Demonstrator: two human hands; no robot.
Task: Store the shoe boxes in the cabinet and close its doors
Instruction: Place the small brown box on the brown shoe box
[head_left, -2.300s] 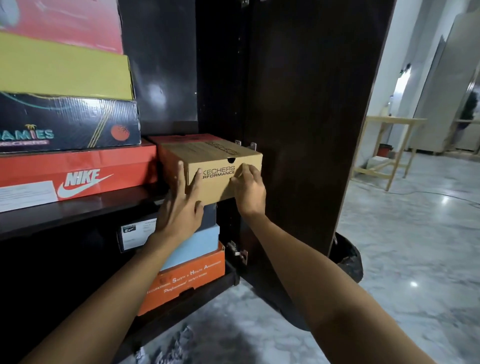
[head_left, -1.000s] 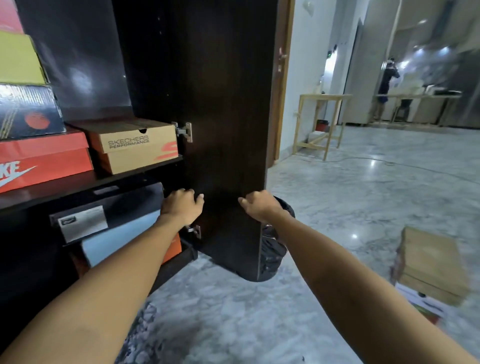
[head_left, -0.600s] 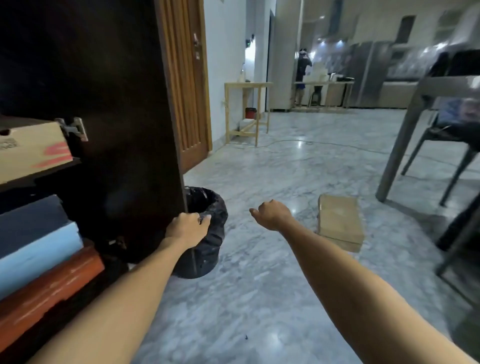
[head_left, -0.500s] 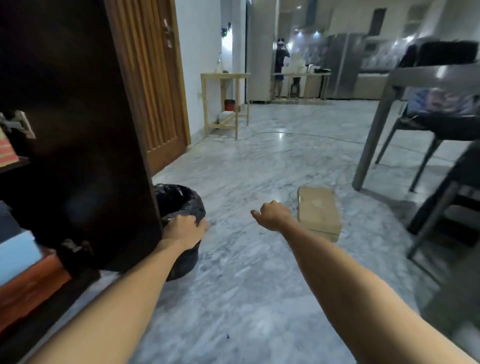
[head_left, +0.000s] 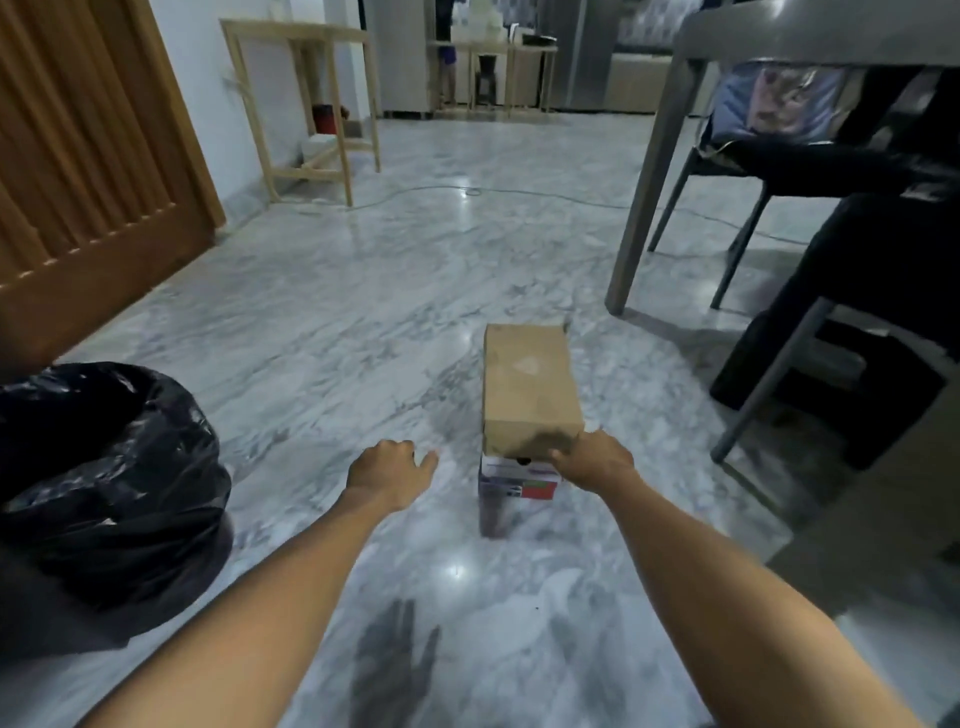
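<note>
Since half a second ago we turn from the cabinet; our right hand (head_left: 597, 462) now touches the near end of the brown shoe box (head_left: 527, 384) on the floor (head_left: 332, 332), fingers loosely curled. Our left hand (head_left: 389, 470) hovers, holding nothing. Bare marble lies between it and the bin (head_left: 104, 483).

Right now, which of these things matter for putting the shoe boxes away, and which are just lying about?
For the job: brown shoe box, white box beneath it, right hand at the brown box's near end, left hand.

Lying about: black bin, wooden table, chair, cable.
</note>
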